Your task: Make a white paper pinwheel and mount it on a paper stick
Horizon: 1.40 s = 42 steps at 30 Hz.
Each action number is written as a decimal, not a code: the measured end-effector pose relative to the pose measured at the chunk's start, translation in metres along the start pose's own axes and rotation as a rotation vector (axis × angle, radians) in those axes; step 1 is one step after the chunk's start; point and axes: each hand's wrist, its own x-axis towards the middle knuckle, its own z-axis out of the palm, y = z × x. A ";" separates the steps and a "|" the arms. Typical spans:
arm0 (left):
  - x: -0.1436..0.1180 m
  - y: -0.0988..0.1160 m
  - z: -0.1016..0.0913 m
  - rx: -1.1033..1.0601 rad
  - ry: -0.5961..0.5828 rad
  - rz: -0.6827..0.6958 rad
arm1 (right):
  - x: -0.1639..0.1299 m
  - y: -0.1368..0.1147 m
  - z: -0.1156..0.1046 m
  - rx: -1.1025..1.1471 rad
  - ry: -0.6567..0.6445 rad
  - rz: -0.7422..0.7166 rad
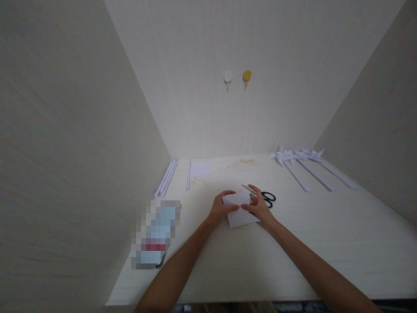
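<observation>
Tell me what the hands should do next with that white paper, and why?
Probably press the fold flat. Both the left hand and right hand pinch the white paper, bent over and lifted off the table.

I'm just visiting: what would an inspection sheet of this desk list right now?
Surface: pale wood-grain table, faint brownish marks near the back.
Job's things: white paper sheet, folded over, held on the table by both hands.
Clutter: scissors behind the right hand; rolled paper sticks; small paper square; paper pinwheels on sticks; a blurred-out item at left.
Grippers: left hand and right hand pinch the paper.
Cables: nothing seen.
Surroundings: pale walls; white hook and yellow hook.
</observation>
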 end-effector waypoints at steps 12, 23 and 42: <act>0.003 0.001 -0.003 0.126 -0.072 -0.054 | 0.002 -0.002 -0.007 -0.020 -0.147 0.018; 0.002 0.000 -0.003 0.085 -0.104 -0.042 | 0.009 0.005 -0.014 -0.098 -0.178 -0.016; 0.002 0.003 -0.001 -0.005 -0.043 -0.147 | 0.004 -0.002 -0.008 -0.079 -0.145 0.019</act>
